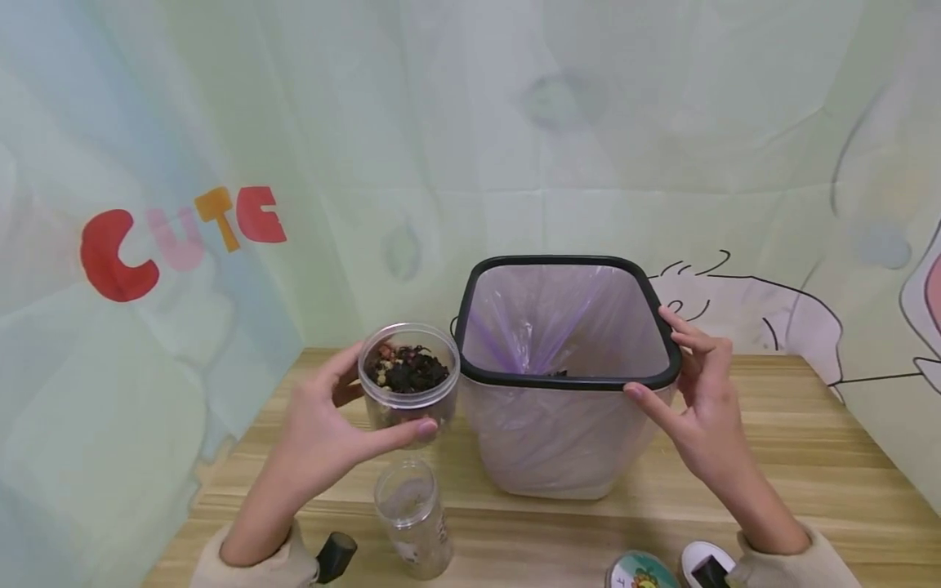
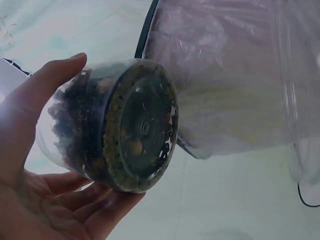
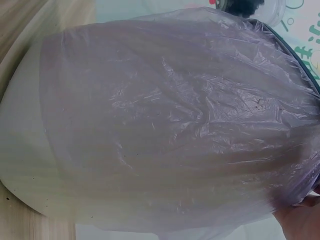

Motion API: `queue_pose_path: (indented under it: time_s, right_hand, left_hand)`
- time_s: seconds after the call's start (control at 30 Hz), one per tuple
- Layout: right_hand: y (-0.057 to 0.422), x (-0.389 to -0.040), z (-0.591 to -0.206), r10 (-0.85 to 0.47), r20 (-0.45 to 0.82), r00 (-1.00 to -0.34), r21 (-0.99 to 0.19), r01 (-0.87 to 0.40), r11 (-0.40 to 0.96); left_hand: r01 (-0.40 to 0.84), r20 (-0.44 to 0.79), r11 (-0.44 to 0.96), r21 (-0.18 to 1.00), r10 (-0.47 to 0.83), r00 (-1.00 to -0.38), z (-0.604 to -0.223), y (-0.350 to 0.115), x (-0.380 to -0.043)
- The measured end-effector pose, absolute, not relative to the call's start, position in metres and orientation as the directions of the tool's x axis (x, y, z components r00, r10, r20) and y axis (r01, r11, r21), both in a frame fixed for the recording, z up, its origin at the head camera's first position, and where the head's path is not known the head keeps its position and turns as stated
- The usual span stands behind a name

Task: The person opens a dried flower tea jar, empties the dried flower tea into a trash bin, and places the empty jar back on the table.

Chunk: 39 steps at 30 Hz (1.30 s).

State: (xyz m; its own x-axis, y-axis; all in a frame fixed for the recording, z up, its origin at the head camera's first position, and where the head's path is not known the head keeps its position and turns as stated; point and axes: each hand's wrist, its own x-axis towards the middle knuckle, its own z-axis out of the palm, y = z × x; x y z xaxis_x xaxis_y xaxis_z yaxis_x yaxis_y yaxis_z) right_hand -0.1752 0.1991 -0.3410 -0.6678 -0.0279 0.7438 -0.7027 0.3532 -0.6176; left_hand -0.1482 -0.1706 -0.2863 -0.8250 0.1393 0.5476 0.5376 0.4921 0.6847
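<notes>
My left hand [image 1: 316, 433] grips a clear round plastic jar [image 1: 408, 400] without a lid, thumb in front and fingers round the far side. Dark dried leaves mixed with red and yellowish bits [image 1: 412, 371] lie inside; the left wrist view shows the jar's base [image 2: 142, 127]. Just right of the jar stands a whitish trash can [image 1: 559, 449] with a black rim and a thin purple liner bag [image 1: 507, 314]. With thumb at the front and fingers at the side, my right hand [image 1: 706, 408] holds the rim's right corner. A little dark matter shows low inside the liner.
A taller clear jar [image 1: 422, 531] without a lid stands on the wooden table [image 1: 794, 441] below my left hand. Near the front edge lie a green patterned lid [image 1: 639, 572] and a white round lid [image 1: 698, 555]. A printed cloth [image 1: 412, 163] hangs behind and at the sides.
</notes>
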Motion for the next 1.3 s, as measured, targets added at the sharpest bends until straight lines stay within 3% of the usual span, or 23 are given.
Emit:
queue_pose_path:
  time_s: [0.47,0.93,1.3]
  right_hand:
    - [0.2,-0.175,-0.343,-0.039,0.745,-0.666,-0.614,-0.707,0.351]
    - [0.2,-0.175,-0.344,-0.028,0.735,-0.678,-0.638,-0.704,0.312]
    - [0.2,-0.174,-0.344,-0.019,0.722,-0.692,-0.649,-0.686,0.327]
  left_hand:
    - [0.518,0.595,0.554,0.651,0.05,-0.802,-0.269,-0.173,-0.174]
    - [0.574,0.718,0.642,0.507,0.054,-0.694,-0.253,-0.155,-0.197]
    - [0.634,0.766,0.628,0.452,0.092,-0.637,-0.249,-0.142,-0.211]
